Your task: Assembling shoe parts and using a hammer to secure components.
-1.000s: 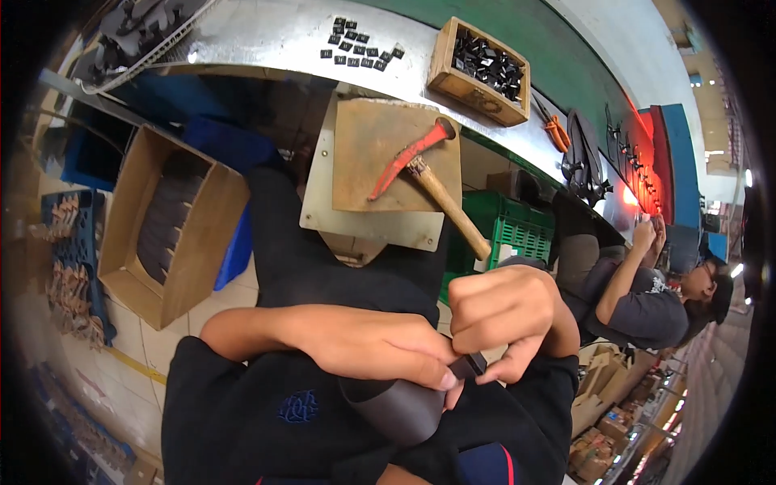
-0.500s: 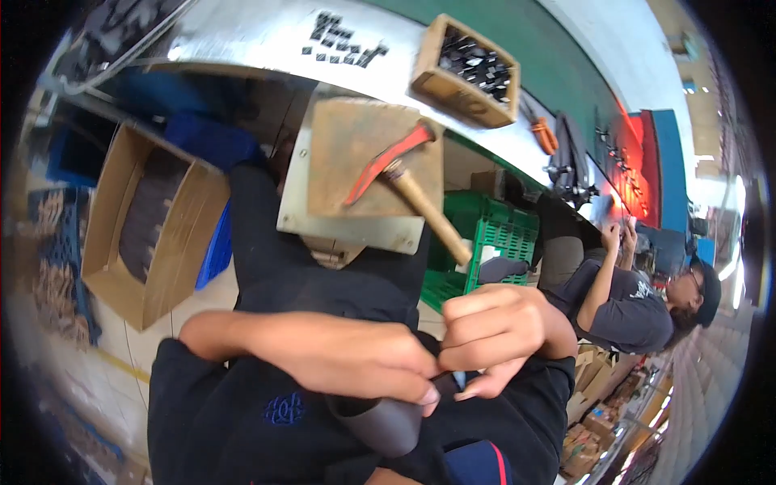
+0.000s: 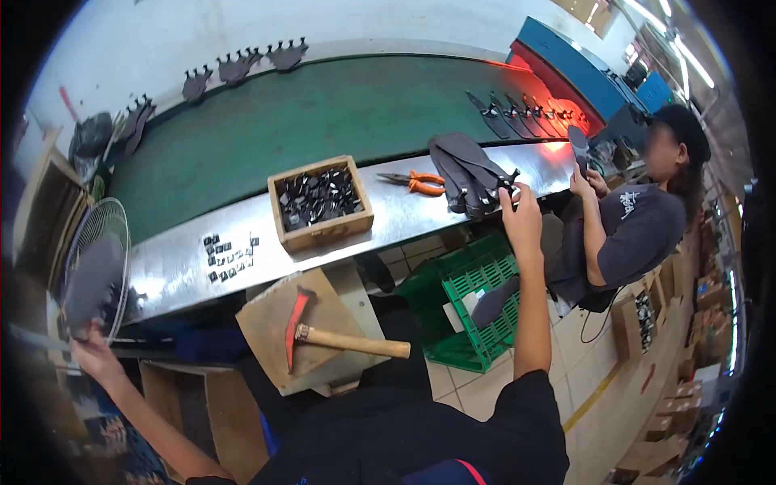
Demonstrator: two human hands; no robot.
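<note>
My left hand (image 3: pixel 90 349) reaches far out to the left and grips the lower end of a dark grey sole piece (image 3: pixel 87 284), held up in front of a round wire fan (image 3: pixel 109 230). My right hand (image 3: pixel 521 212) is stretched forward to the steel ledge (image 3: pixel 404 222). Its fingertips rest on the near end of a pile of dark soles (image 3: pixel 465 170). The back of that hand faces me, so its grip is hidden.
On the ledge are a wooden box of small black parts (image 3: pixel 319 202), orange pliers (image 3: pixel 422 183) and several small black pieces (image 3: pixel 230 250). A red-headed hammer (image 3: pixel 323 335) lies on a wooden block. A green crate (image 3: pixel 473 303) stands below. A seated co-worker (image 3: pixel 638 226) is at the right, beside the green belt (image 3: pixel 323 121).
My hands were together at my lap on a dark piece. They have separated: the left swung out to the fan with the piece, the right reached up to the pile of soles. My view tilted upward.
</note>
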